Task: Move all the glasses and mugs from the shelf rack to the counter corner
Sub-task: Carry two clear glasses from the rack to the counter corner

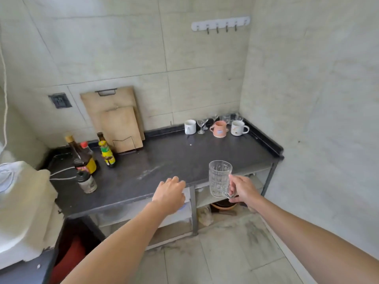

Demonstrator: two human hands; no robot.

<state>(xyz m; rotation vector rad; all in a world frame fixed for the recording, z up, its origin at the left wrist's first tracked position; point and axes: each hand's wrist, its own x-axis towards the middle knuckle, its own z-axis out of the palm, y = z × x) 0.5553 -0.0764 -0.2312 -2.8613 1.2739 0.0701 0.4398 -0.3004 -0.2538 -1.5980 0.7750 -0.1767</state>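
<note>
While the glass mug (219, 178) is held upright by its handle in the right hand (243, 190), above the counter's (164, 160) near right edge, the left hand (171, 194) rests empty and loosely curled at that edge. The far right corner is crowded with mugs and a stemmed glass (201, 126); a careless set-down is judged likely to topple it.

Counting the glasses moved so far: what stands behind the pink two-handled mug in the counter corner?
Behind the pink two-handled mug, clear stemmed glasses stand against the wall. The mug covers their bases, so an exact count is uncertain.
</note>
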